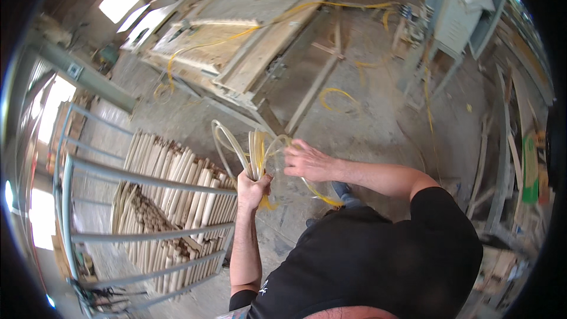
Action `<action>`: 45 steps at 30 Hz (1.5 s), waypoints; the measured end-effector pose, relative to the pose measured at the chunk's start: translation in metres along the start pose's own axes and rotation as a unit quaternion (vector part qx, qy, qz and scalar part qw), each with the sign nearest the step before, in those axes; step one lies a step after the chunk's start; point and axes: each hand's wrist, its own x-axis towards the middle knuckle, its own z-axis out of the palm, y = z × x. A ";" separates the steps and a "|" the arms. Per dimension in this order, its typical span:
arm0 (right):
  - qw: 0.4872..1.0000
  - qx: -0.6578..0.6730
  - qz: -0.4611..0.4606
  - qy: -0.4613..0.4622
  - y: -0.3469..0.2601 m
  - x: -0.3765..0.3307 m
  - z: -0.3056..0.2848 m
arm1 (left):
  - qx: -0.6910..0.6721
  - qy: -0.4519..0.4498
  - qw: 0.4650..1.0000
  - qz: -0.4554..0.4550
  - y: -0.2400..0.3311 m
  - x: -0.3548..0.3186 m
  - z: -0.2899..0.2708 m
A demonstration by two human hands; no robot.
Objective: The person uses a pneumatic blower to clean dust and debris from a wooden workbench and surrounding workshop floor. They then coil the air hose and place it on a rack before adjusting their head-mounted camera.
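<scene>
Coiled hose (254, 149), pale and yellow loops, hand-held above a concrete floor (277, 215).
Left hand (254, 190): closed round the gathered loops, their tops standing above the fist. Right hand (307, 160): just beside the bundle, fingers bent at an outer loop; blurred, cannot tell whether pinching. Yellow length hanging below it, near a shoe. Beyond: wooden bench (245, 77), yellow line (231, 35) across it. Left: stacked pale rods (171, 162) behind grey metal rails (142, 174).

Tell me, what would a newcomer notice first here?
Probably the looped tubing near the centre, gripped in the left hand, with the right hand beside it. Lower left, pale poles lie stacked behind bluish metal rails. Farther back, a yellow hose crosses a wooden tabletop.
</scene>
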 end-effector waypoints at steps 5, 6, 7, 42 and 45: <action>0.977 0.163 0.131 0.028 0.018 -0.035 0.001 | -0.115 0.017 0.992 0.048 -0.006 0.033 0.050; 0.964 0.228 0.135 -0.031 0.034 -0.051 0.002 | -0.080 0.027 0.995 0.059 0.000 0.045 0.061; 0.942 0.294 0.137 -0.087 0.045 -0.066 0.001 | -0.045 0.037 0.996 0.071 0.005 0.056 0.071; 0.744 0.128 0.618 0.222 0.555 -0.097 0.063 | -0.507 -0.352 0.782 0.087 0.429 0.401 0.268; 0.836 0.204 0.509 0.031 0.637 -0.101 0.097 | -0.515 -0.399 0.749 0.123 0.477 0.423 0.282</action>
